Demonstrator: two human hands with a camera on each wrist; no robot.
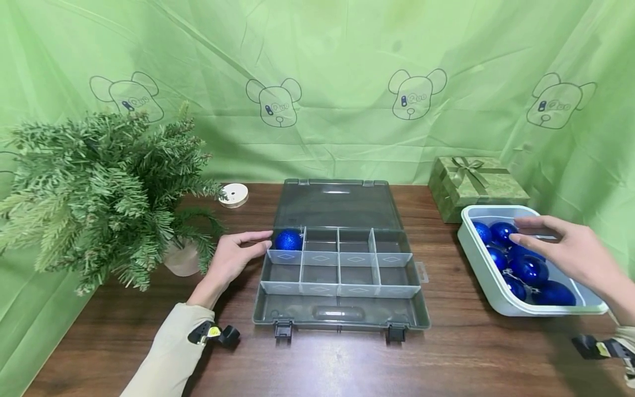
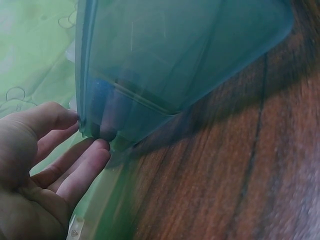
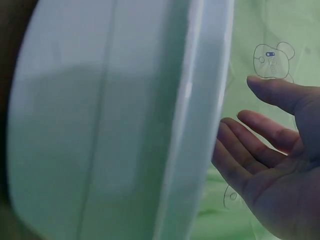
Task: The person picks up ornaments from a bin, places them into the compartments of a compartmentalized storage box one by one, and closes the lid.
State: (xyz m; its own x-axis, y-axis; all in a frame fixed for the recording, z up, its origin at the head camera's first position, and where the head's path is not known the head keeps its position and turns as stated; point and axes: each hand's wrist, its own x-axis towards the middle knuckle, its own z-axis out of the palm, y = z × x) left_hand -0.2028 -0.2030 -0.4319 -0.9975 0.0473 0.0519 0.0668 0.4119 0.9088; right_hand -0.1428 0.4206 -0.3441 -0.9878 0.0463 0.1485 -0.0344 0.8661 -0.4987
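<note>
A grey see-through compartment box [image 1: 342, 289] lies with its lid [image 1: 339, 204] folded back. One glittery blue ball ornament [image 1: 288, 240] sits in its back left compartment. My left hand [image 1: 237, 255] rests thumb and fingertips at the box's left edge, beside that ornament; in the left wrist view its fingers [image 2: 82, 175] reach the corner of the box. Over a pale plastic bin [image 1: 478, 270] at the right is my right hand [image 1: 570, 242], thumb and fingers spread apart. Beneath it are several blue ball ornaments [image 1: 528, 269], shiny and glittery, with fingertips close to a shiny one [image 1: 503, 234].
A small artificial fir tree [image 1: 114, 193] in a pale pot [image 1: 182, 258] stands at the left. A white ribbon roll [image 1: 233, 195] lies behind the left hand. Behind the bin is a green gift box [image 1: 476, 187] with a bow. Green cloth [image 1: 342, 55] hangs around the wooden table [image 1: 337, 364].
</note>
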